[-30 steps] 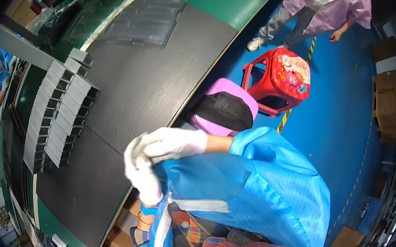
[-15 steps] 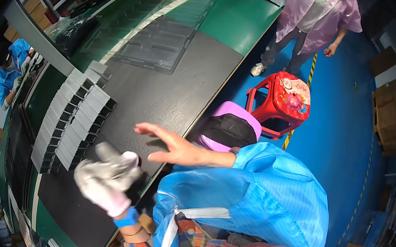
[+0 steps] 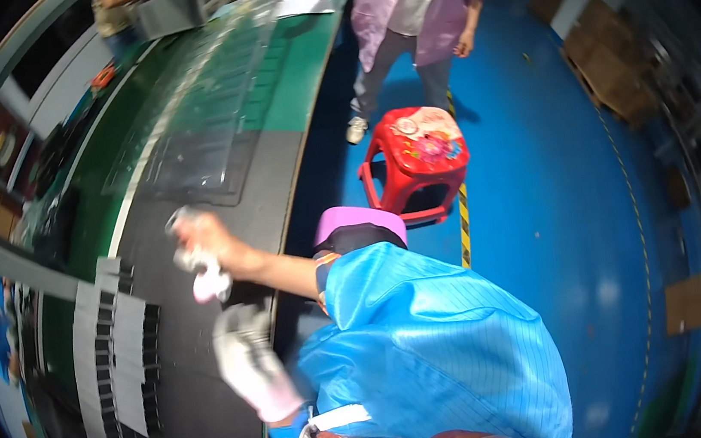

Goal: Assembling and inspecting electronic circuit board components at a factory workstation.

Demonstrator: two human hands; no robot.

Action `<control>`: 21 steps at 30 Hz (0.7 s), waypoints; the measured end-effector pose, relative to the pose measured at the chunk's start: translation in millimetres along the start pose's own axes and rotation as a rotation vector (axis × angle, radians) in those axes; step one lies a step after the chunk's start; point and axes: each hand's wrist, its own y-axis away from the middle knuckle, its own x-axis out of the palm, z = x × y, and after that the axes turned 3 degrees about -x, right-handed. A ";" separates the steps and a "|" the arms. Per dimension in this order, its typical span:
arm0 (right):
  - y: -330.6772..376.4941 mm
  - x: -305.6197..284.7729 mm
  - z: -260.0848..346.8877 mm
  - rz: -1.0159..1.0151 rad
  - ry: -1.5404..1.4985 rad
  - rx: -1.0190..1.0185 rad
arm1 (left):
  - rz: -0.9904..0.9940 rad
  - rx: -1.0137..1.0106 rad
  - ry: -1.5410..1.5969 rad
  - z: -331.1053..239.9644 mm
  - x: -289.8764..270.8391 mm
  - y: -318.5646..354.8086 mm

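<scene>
My right hand [image 3: 213, 241] is bare and reaches over the dark mat at the bench edge. Its fingers are closed on a crumpled whitish-grey work glove [image 3: 207, 280], which hangs down below them. Just nearer to me, my left hand [image 3: 252, 360] wears a similar grey and white glove. A blue band circles its wrist. Motion smears the left fingers, so their pose is unclear. To the left of both hands stand rows of light grey rectangular parts [image 3: 131, 356] with dark gaps along their edges.
Clear plastic trays [image 3: 199, 141] lie farther along the green bench [image 3: 289, 96]. A person in a pink jacket [image 3: 396, 15] stands beyond with a hand at the trays. On the blue floor stand a red stool [image 3: 421, 155] and a purple seat [image 3: 359, 222] with something black on it.
My view has swung, shifting the scene. The right hand, open and empty before, now holds the loose glove. The left hand has come back below it.
</scene>
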 end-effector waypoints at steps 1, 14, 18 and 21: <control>11.4 13.3 12.6 0.051 0.105 0.038 | -0.060 -0.060 0.015 -0.5 -12.3 -8.1; 95.5 15.4 -11.2 0.096 0.836 -0.037 | -0.016 -0.040 0.086 84.5 -63.3 -38.7; 107.2 8.0 -48.1 0.184 1.165 -0.291 | 0.116 0.088 -0.223 130.2 -96.3 -41.9; 109.2 6.0 -47.2 0.182 1.205 -0.312 | 0.159 0.111 -0.219 117.7 -93.2 -41.5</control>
